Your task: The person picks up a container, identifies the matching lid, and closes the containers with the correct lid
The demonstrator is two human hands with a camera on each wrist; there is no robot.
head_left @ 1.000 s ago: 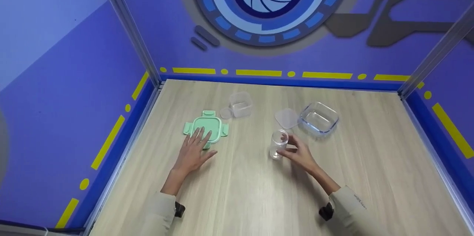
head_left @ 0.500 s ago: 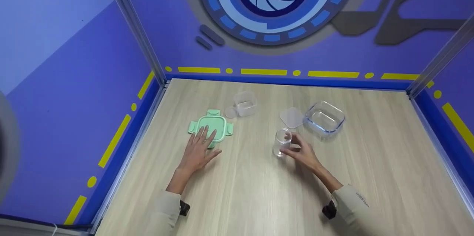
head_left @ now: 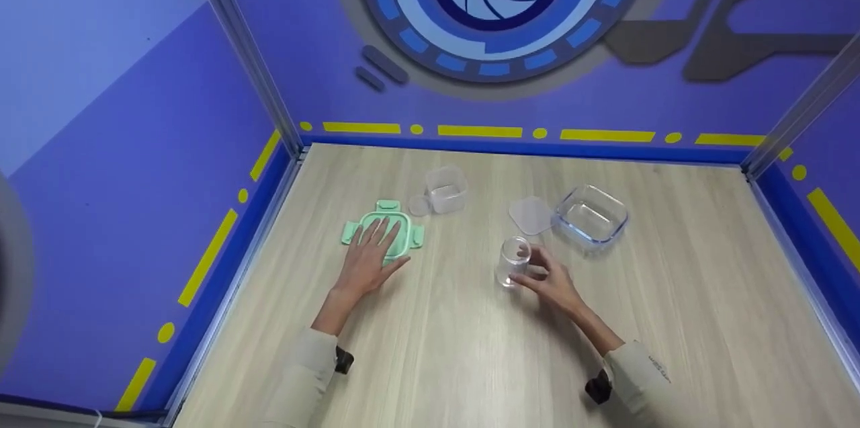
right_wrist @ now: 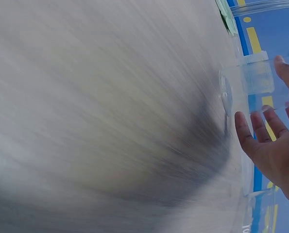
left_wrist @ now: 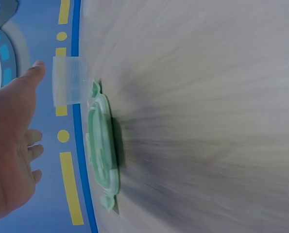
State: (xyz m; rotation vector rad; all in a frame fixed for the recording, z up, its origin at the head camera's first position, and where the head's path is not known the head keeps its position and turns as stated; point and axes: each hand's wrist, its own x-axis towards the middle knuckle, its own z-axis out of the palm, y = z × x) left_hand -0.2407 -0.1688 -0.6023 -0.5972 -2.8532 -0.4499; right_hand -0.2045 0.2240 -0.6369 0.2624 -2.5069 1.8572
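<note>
At a wood-grain desk (head_left: 437,347), a person's right hand (head_left: 552,285) curls its grip around an upright clear cup (head_left: 505,272). At nine o'clock from the cup, the left hand (head_left: 365,263) hovers, grip wide, over a green lid (left_wrist: 101,145). Beyond, a translucent sheet (head_left: 531,216) lies toward one o'clock, a square glass dish (head_left: 594,214) sits at two and a frosted container (head_left: 446,198) stands toward eleven.
</note>
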